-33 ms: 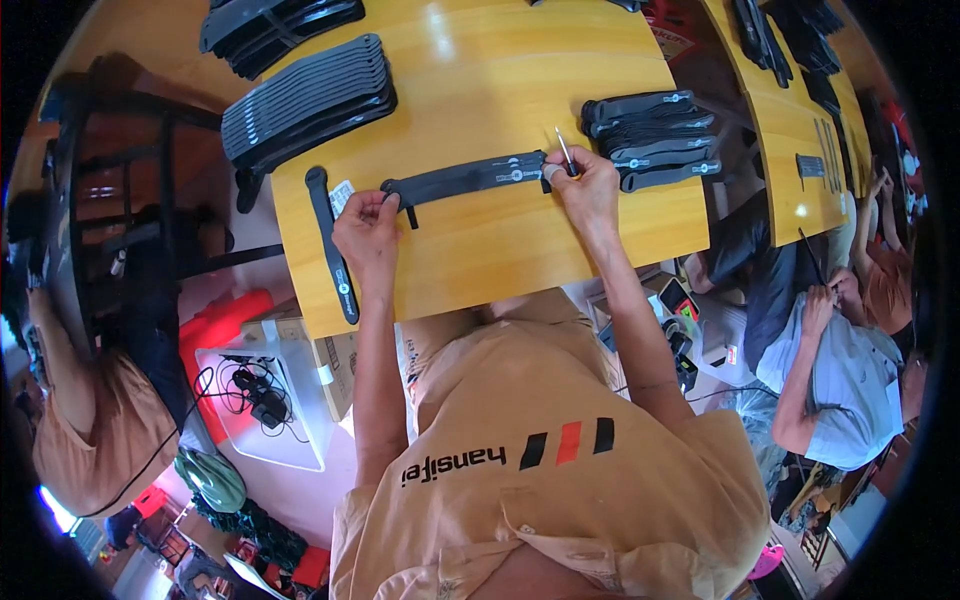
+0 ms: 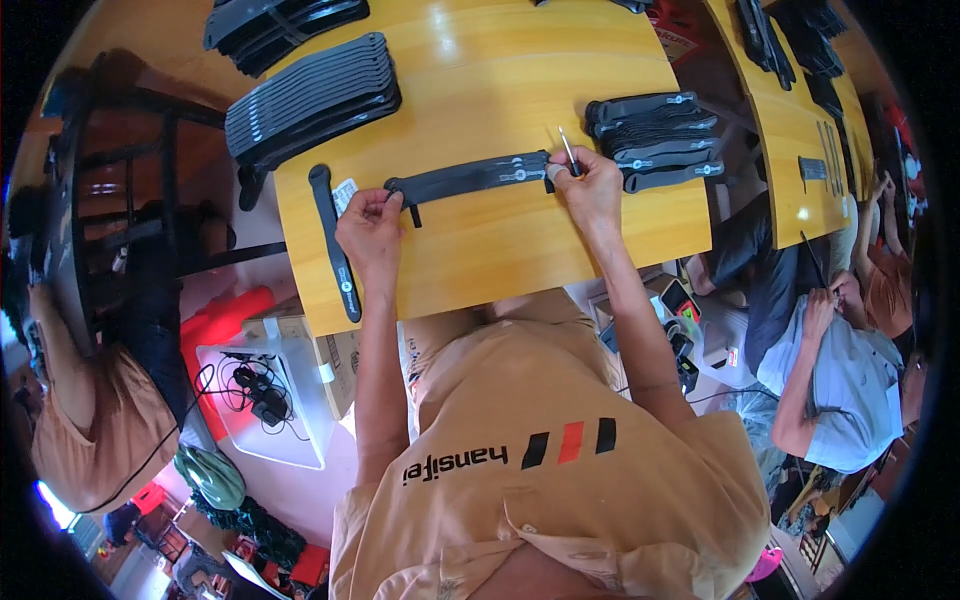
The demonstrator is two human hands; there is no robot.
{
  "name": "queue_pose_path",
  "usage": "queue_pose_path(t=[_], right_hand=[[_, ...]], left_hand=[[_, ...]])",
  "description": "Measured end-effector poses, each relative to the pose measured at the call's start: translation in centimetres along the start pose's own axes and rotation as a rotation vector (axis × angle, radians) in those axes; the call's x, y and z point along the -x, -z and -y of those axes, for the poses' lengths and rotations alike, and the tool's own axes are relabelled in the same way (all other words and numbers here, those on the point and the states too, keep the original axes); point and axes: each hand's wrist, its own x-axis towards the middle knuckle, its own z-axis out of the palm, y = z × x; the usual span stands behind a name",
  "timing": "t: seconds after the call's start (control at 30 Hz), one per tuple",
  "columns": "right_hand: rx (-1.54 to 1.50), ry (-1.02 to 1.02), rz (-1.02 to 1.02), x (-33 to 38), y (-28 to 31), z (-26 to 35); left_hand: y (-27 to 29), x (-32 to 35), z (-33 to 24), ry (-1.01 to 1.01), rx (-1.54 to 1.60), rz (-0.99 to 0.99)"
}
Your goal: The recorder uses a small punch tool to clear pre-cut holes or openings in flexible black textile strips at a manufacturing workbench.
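Observation:
A long flat black strap [image 2: 470, 179] with white print near its right end is stretched crosswise over the yellow table. My left hand [image 2: 372, 232] is closed in a pinch on its left end. At the right end, my right hand [image 2: 592, 192] has its fingers closed on the strap and also grips a thin pointed tool [image 2: 566, 143], its pale tip sticking up past the fingers. I cannot make out the tool's exact kind. Small dark tabs hang below the strap near each hand. Left of my left hand lies a second black strap [image 2: 335, 245], beside a white printed label [image 2: 344, 193].
A neat pile of black straps [image 2: 310, 100] stands at the table's left, with another bundle [image 2: 275, 30] behind it. More straps [image 2: 655, 135] are stacked at the right. Below the table sits a clear bin [image 2: 305, 440] of black cables. Co-workers [image 2: 840, 370] sit on both sides.

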Motion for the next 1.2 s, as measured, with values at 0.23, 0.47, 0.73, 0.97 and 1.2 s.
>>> queue_pose_path(t=[0.23, 0.47, 0.73, 0.97, 1.2], right_hand=[[-0.038, -0.019, 0.012, -0.1, -0.1, 0.0], [-0.041, -0.006, -0.010, 0.1, 0.2, 0.8], [-0.047, 0.054, -0.030, 0.3, -0.2, 1.0], [-0.001, 0.084, -0.029, 0.0, -0.2, 0.8], [0.030, 0.105, -0.018, -0.1, 0.0, 1.1]], left_hand=[[0.0, -0.2, -0.1, 0.010, -0.026, 0.000], [-0.3, 0.0, -0.3, 0.017, -0.059, -0.013], [-0.4, 0.2, 0.4, -0.072, -0.124, -0.046], [-0.5, 0.1, 0.3, -0.112, -0.177, -0.073], [-0.2, -0.2, 0.4, -0.123, -0.205, -0.111]])
